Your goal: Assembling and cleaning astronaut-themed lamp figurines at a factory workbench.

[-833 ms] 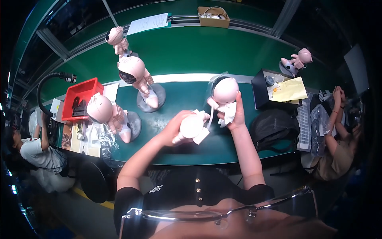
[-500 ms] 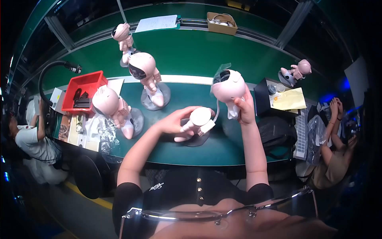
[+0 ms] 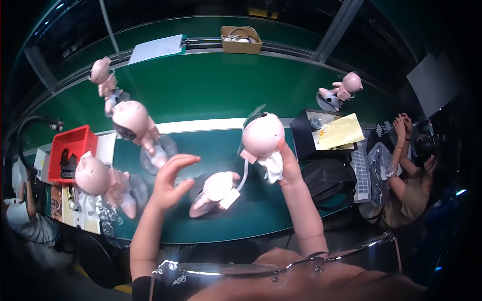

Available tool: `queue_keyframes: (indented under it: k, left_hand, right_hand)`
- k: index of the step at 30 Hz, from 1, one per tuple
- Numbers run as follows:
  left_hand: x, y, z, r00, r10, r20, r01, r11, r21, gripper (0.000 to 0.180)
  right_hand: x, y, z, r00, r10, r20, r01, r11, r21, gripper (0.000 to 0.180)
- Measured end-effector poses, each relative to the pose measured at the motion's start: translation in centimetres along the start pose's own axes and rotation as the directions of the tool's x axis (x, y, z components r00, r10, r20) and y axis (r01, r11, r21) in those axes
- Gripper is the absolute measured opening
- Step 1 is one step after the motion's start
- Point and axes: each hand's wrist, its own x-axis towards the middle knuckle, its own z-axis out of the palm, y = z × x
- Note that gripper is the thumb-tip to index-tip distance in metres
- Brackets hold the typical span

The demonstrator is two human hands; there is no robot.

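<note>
My right hand [image 3: 291, 168] grips a pink astronaut figurine head [image 3: 263, 134] from its right side, raised above the bench. Clear film sticks out at its dark visor, and a white piece [image 3: 273, 168] hangs under it. A pale cable [image 3: 245, 175] runs from the head down to the headless astronaut body [image 3: 205, 199], which stands on the bench with its white round neck facing up. My left hand [image 3: 169, 183] is off the body, to its left, empty, with thumb and fingers apart.
Two whole pink figurines [image 3: 133, 120] [image 3: 95, 176] stand at the left, with a red bin [image 3: 86, 138] behind. On the green conveyor [image 3: 211, 85] stand two more [image 3: 103, 75] [image 3: 346, 88]. A black box [image 3: 301, 128] with yellow paper [image 3: 344, 133] and a black bag [image 3: 326, 178] lie right. Other people sit at both sides.
My left hand has let go of the headless body and drawn away to the left with its fingers opened. My right hand still holds the head. The whole view has shifted.
</note>
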Motion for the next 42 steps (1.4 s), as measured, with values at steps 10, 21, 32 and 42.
queue_keyframes:
  k: [10, 21, 32, 42]
  left_hand:
    - [8.3, 1.6, 2.4, 0.973, 0.187, 0.139, -0.229, 0.879, 0.418, 0.08]
    - [9.6, -0.7, 6.1, 0.996, 0.001, 0.089, -0.019, 0.978, 0.209, 0.094]
    - [9.3, -1.4, 6.9, 0.996, 0.004, 0.094, -0.023, 0.978, 0.209, 0.083]
    - [9.2, -1.3, 6.4, 0.988, -0.152, 0.017, 0.151, 0.988, 0.041, 0.088]
  right_hand:
    - [1.2, -0.5, -0.1, 0.996, 0.031, 0.082, -0.028, 0.999, -0.042, 0.078]
    - [1.5, -3.3, -2.5, 0.991, -0.124, 0.058, 0.135, 0.817, -0.561, 0.024]
    - [3.7, -1.6, 2.5, 0.686, -0.661, 0.305, 0.576, 0.237, -0.782, 0.014]
    - [2.2, -1.1, -0.2, 0.938, -0.347, 0.015, 0.293, 0.765, -0.573, 0.024]
